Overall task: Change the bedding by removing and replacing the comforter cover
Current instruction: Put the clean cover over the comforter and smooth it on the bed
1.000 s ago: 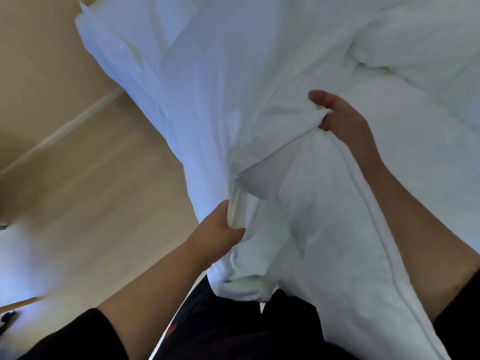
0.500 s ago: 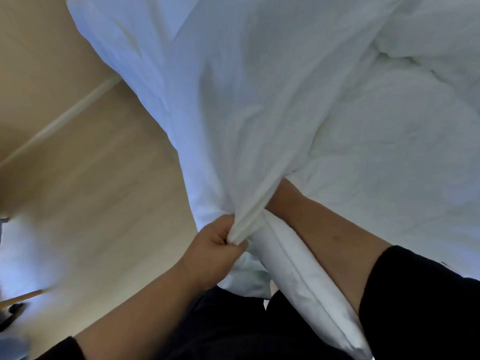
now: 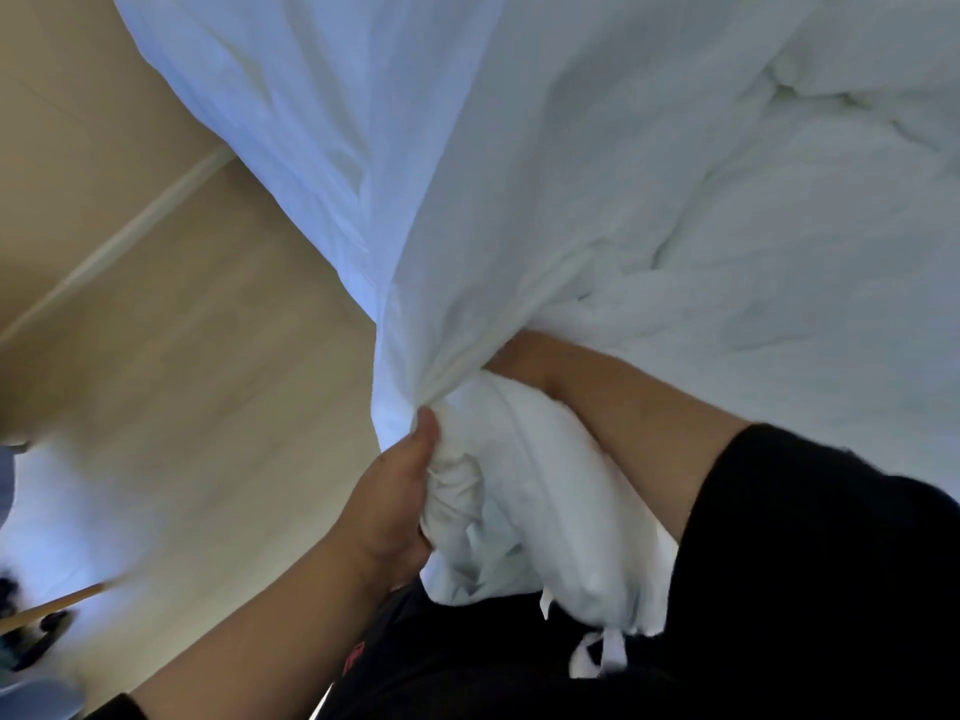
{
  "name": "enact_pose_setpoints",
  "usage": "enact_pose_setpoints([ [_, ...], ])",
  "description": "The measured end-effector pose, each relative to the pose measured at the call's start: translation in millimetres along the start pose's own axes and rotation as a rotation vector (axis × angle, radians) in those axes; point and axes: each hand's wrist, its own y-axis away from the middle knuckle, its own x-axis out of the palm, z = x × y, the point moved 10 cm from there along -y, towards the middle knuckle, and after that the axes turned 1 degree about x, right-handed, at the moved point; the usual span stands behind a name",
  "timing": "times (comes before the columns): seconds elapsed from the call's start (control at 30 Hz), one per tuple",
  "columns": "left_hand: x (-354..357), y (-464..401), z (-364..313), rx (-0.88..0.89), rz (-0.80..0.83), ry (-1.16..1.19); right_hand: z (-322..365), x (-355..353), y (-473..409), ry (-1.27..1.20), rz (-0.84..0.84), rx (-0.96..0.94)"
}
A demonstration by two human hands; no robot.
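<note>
Beside pale wood floor, left grip bunching white cover, right grip hidden inside.

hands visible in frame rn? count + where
1 fully visible: the left hand at lower centre grips a bunch of the white cover. The right forearm runs under the fabric at centre; its hand is hidden there, so only the wrist shows.
</note>
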Motion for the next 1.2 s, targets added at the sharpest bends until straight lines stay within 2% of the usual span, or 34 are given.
enact_pose_setpoints([
  [0.07,4.5,1.6,7.4,-0.038,-0.009,-0.019,-8.9,-5.9,33.1,-0.127,-0.073,-0.026],
  [0.2,26.1,-0.4,0.7,-0.042,0.082,0.082,-32.7,-24.9,140.4,-0.297,-0.280,-0.042],
  [0.27,34.4,-3.7,-10.1,-0.018,0.118,0.059,-37.5,-11.6,195.7,-0.297,-0.287,-0.109],
  [0.37,46.0,-6.0,-19.1,0.028,0.140,-0.015,-52.9,37.2,240.5,-0.256,-0.164,-0.099],
  [0.43,54.2,-2.8,-19.6,0.038,0.141,-0.041,-64.9,57.4,245.7,-0.084,-0.197,-0.079],
  [0.5,64.4,2.7,-17.6,0.045,0.162,-0.072,-67.5,52.1,241.5,-0.009,-0.396,-0.059],
  [0.53,71.2,6.9,-17.0,0.053,0.189,-0.105,-65.9,44.4,240.0,-0.076,-0.496,-0.038],
  [0.6,84.0,19.4,-20.8,0.090,0.241,-0.214,-61.2,26.4,231.7,-0.183,-0.588,0.037],
  [0.67,95.1,39.1,-29.6,0.147,0.284,-0.376,-56.7,-4.1,225.0,-0.185,-0.695,0.125],
  [0.77,116.1,82.3,-41.1,0.207,0.411,-0.500,-17.8,-82.6,244.1,-0.312,-1.019,-0.026],
  [0.87,138.0,124.6,-57.0,0.231,0.500,-0.457,1.0,-123.5,247.4,-0.273,-1.041,0.168],
  [0.9,142.2,133.0,-62.7,0.230,0.495,-0.431,21.8,-132.2,254.6,-0.259,-1.101,0.084],
  [0.97,147.2,144.9,-71.5,0.216,0.479,-0.405,87.1,-140.5,287.4,-0.281,-1.277,-0.213],
  [1.0,148.2,149.3,-72.8,0.202,0.476,-0.398,113.0,-135.7,297.7,-0.223,-1.312,-0.331],
  [1.07,147.3,157.3,-63.4,0.127,0.497,-0.394,153.6,-136.7,299.1,-0.017,-1.280,-0.495],
  [1.13,147.0,163.2,-47.7,0.032,0.542,-0.406,169.8,-155.2,293.0,0.134,-1.306,-0.440],
  [1.2,147.5,162.9,-48.9,0.024,0.555,-0.377,167.8,-167.7,289.2,0.149,-1.343,-0.421],
])
